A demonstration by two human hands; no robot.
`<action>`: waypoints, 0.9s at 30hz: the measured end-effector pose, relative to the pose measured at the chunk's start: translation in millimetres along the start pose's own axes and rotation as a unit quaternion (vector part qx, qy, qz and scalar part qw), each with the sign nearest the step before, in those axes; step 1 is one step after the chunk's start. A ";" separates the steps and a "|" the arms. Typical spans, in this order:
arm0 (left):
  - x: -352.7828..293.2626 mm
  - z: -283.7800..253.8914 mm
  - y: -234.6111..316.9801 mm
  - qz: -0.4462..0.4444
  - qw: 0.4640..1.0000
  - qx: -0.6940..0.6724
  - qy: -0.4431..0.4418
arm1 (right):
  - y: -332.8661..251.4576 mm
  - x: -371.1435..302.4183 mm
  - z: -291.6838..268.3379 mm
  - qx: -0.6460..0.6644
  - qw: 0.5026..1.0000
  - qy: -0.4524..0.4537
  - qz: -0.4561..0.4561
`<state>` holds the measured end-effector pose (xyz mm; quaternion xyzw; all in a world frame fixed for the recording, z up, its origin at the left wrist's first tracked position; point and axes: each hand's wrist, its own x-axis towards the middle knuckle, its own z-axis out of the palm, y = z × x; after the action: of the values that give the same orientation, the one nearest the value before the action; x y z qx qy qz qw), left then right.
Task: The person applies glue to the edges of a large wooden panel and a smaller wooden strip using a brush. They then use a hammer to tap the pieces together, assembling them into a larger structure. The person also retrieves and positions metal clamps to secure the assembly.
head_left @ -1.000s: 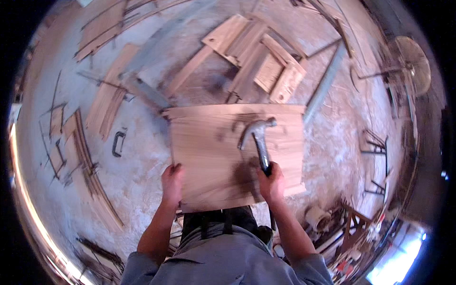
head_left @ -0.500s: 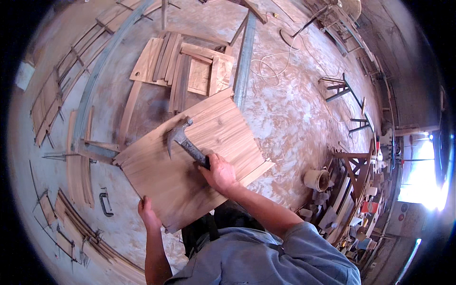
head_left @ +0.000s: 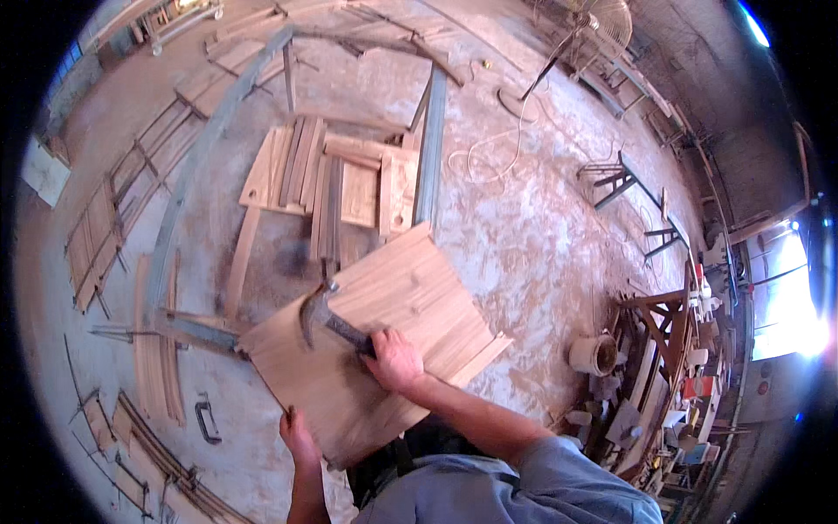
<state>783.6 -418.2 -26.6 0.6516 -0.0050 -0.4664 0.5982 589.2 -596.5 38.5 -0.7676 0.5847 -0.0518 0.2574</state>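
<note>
My right hand (head_left: 397,360) is closed around the dark handle of a claw hammer (head_left: 321,318). Its metal head points to the far left, above the face of a pale wooden panel (head_left: 428,297). The panel is made of jointed boards and lies tilted in front of my body, with narrow tongues jutting at its right corner. My left hand (head_left: 299,437) grips the panel's near left edge; its fingers are partly hidden under the wood. Whether the hammer touches the panel I cannot tell.
Beyond the panel, wooden boards and a framed piece (head_left: 362,179) lie between metal rails (head_left: 429,148). A C-clamp (head_left: 207,419) and strips lie at left. A bucket (head_left: 594,355) stands right, beside a cluttered rack (head_left: 655,384). A fan (head_left: 602,26) and trestle (head_left: 615,188) stand farther off.
The whole view has shifted, so the panel, both hands and the floor things sit lower in the picture. More of the far room shows. Both hands keep their holds.
</note>
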 end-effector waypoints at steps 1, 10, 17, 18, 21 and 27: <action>-2.0 1.5 0.1 0.004 1.000 -0.002 0.006 | -1.3 0.5 -0.4 -0.014 1.000 -0.010 -0.001; -4.4 7.3 4.7 0.020 0.999 0.046 0.003 | 9.0 2.1 -22.5 -0.071 0.992 -0.062 -0.085; 19.6 -37.3 -26.7 0.200 0.925 0.287 0.148 | 108.2 -19.3 -129.0 0.184 0.976 -0.032 -0.108; 11.8 -34.8 -12.2 0.130 0.941 0.273 0.153 | 136.3 -19.7 -142.5 0.201 0.974 -0.008 -0.103; 0.8 -102.4 -2.5 0.262 0.834 0.432 0.221 | 221.8 -20.7 -185.1 0.255 0.961 0.021 -0.103; -68.1 99.5 51.8 0.299 0.845 0.389 0.212 | 447.8 -85.3 -203.6 0.210 0.968 0.058 0.127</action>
<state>712.6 -471.6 70.0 0.8805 -0.2538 -0.0753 0.3932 95.2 -668.1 28.9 -0.6114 0.6673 -0.1850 0.3830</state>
